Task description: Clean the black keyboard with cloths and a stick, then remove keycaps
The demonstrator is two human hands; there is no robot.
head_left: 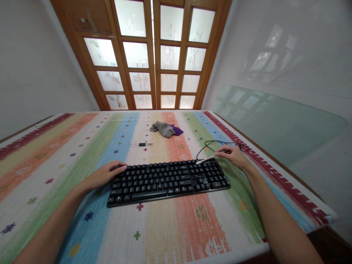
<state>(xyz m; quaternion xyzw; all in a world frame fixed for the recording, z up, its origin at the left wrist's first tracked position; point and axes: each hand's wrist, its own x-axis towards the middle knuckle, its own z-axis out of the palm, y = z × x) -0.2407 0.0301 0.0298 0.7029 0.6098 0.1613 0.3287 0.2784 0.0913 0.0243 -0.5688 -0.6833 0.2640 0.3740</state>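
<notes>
A black computer keyboard [165,181] lies on the table in front of me, slightly turned, with its number pad to the right. My left hand [111,171] grips its upper left corner, the thumb along the edge by the top row of keys. Between the fingertips of my right hand [231,154] is a thin white stick [206,160], pinched at one end. Its wider far end touches or hovers just over the keys left of the number pad; whether that end has bristles is too small to tell. The black keyboard cable [205,146] curls behind my right hand.
A grey cloth [162,129] lies crumpled beyond the keyboard, with a purple cloth [177,130] against it. Nearer stands a small black object [142,144] with thin pale strands at both sides. A striped tablecloth [162,227] covers the table; glass-paned wooden doors [155,55] stand behind.
</notes>
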